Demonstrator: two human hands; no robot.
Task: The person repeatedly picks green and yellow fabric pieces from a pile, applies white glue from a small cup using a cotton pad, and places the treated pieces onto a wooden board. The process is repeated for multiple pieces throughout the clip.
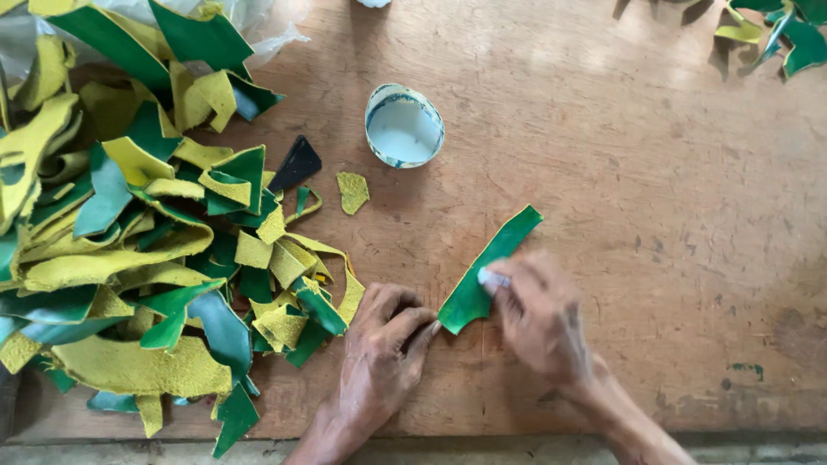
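A green leather strip (487, 269) lies slanted on the wooden table (620, 172). My left hand (383, 349) rests knuckles up, its fingertips pressing the strip's lower end. My right hand (538, 314) is blurred and pinches a small white applicator (493, 278) against the strip's middle. A small cut-down bowl with white paste (403, 126) stands beyond the strip.
A big heap of green and yellow leather scraps (138, 224) fills the left side, with a black piece (297, 164) and a loose yellow scrap (351, 191) at its edge. More scraps (780, 30) lie at the top right. The table's front edge runs just below my wrists.
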